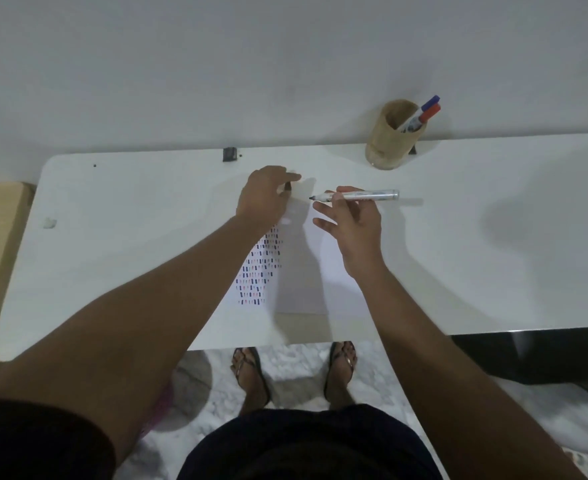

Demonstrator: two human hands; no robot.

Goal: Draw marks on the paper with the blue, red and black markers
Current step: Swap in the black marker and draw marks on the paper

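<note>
Head view: right hand pinched uncapped black-tipped silver marker above white paper; left hand gripped small dark item, possibly its cap; blue marker, red marker stood in bamboo cup

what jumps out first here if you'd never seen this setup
Two bare arms reach over a white table: the right hand holds an uncapped marker, tip pointing left, and the left hand pinches what looks like its cap. Below them, paper carries rows of short coloured dashes. At the back, a cup holds blue- and red-capped markers.
</note>
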